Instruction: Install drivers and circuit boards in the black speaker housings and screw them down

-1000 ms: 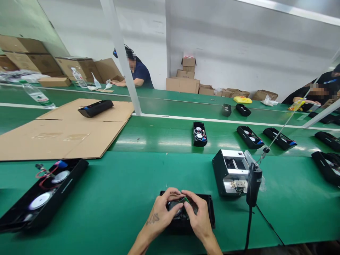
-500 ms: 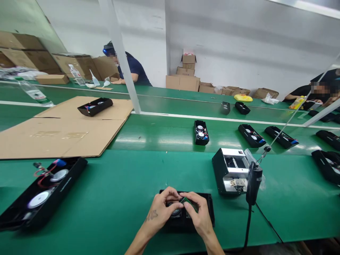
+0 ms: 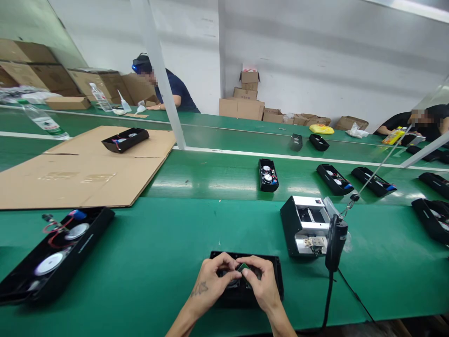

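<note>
A black speaker housing (image 3: 277,276) lies on the green bench at the bottom centre, partly covered by both hands. Over its middle, my right hand (image 3: 257,278) pinches a small green board (image 3: 242,267) between thumb and fingers. My left hand (image 3: 215,279) is closed beside it, thumb and fingertips meeting at the board's left side; what they pinch is too small to make out. Round speaker parts show faintly beneath the fingers.
An open housing with wires (image 3: 52,262) lies left, below a cardboard sheet (image 3: 87,173). Right of my hands stand a black-and-silver device (image 3: 305,224) and a hanging black tool (image 3: 336,243). More housings (image 3: 268,175) lie on the belt; two people work beyond.
Both hands have shifted slightly, and the green board sits lower and flatter between the fingers. Several housings on the belt have moved a little to the right.
</note>
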`<state>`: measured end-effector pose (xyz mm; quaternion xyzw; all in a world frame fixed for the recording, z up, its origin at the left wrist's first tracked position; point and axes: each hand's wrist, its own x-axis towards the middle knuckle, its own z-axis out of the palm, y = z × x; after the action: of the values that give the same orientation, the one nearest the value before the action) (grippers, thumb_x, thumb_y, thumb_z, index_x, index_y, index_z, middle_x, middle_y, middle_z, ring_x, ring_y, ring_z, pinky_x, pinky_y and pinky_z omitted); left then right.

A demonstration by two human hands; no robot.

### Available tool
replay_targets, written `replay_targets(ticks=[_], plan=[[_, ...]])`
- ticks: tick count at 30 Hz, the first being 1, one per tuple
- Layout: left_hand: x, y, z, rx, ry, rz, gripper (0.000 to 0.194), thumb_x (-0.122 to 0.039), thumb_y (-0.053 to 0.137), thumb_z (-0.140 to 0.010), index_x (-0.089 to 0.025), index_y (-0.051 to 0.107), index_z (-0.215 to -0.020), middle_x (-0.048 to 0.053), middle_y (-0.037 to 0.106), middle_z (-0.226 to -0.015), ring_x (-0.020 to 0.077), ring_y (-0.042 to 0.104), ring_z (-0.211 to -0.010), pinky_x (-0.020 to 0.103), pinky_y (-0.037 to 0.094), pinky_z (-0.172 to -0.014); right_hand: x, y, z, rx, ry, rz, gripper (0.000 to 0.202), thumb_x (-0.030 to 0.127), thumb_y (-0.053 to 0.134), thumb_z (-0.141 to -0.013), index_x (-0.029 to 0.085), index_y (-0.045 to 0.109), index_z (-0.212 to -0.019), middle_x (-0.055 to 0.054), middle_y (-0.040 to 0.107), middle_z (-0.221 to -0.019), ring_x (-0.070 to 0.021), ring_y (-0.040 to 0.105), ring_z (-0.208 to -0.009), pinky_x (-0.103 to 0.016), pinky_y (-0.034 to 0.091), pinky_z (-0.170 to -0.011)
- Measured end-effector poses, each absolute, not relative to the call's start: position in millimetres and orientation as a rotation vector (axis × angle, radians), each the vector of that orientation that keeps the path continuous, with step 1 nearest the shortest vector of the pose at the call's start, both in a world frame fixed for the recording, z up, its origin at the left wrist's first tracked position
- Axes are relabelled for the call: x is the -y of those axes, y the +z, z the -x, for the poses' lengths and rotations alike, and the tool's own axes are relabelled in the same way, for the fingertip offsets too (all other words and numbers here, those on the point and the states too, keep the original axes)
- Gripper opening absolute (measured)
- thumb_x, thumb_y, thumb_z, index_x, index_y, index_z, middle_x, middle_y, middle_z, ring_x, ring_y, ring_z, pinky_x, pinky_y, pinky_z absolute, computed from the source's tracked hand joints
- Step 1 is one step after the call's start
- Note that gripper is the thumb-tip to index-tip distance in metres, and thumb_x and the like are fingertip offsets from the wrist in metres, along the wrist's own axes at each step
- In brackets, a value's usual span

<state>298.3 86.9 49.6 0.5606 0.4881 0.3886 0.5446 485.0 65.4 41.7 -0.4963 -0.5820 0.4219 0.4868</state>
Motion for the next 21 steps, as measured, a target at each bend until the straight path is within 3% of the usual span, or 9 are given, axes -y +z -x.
replay_targets(ticks=[4,11,21], plan=[[-87.5,48.9,-298.8,-1.156,0.914,-1.307,0.024,-0.037,0.081,-0.078,-0.021,0.063,-0.078,0.003,0.078,-0.084,0.0192,0.077,-0.081,0.025,0.06,-0.075,-62.5,38.8,-483.8,1.432,0.984,1.224,0.029,0.029,0.066,-0.092,0.029,0.088,-0.111,-0.005,0.084,-0.107,-0.0274,0.079,-0.102,-0.041,0.061,-0.098],[-88.7,48.2,-295.5,-1.118,0.868,-1.238,0.029,-0.04,0.084,-0.076,-0.02,0.063,-0.08,0.006,0.081,-0.092,0.0216,0.078,-0.087,0.027,0.06,-0.079,-60.2,41.2,-484.9,1.44,1.026,1.14,0.031,0.027,0.066,-0.093,0.025,0.086,-0.117,-0.007,0.083,-0.111,-0.0248,0.078,-0.105,-0.034,0.061,-0.096],[-89.2,46.3,-292.7,-1.092,0.867,-1.281,0.018,-0.035,0.08,-0.078,-0.021,0.069,-0.079,0.007,0.083,-0.099,0.0232,0.079,-0.097,0.027,0.06,-0.086,-59.7,38.7,-483.1,1.418,1.036,1.119,0.03,0.028,0.069,-0.092,0.027,0.085,-0.118,-0.006,0.083,-0.112,-0.0239,0.077,-0.107,-0.033,0.059,-0.098]])
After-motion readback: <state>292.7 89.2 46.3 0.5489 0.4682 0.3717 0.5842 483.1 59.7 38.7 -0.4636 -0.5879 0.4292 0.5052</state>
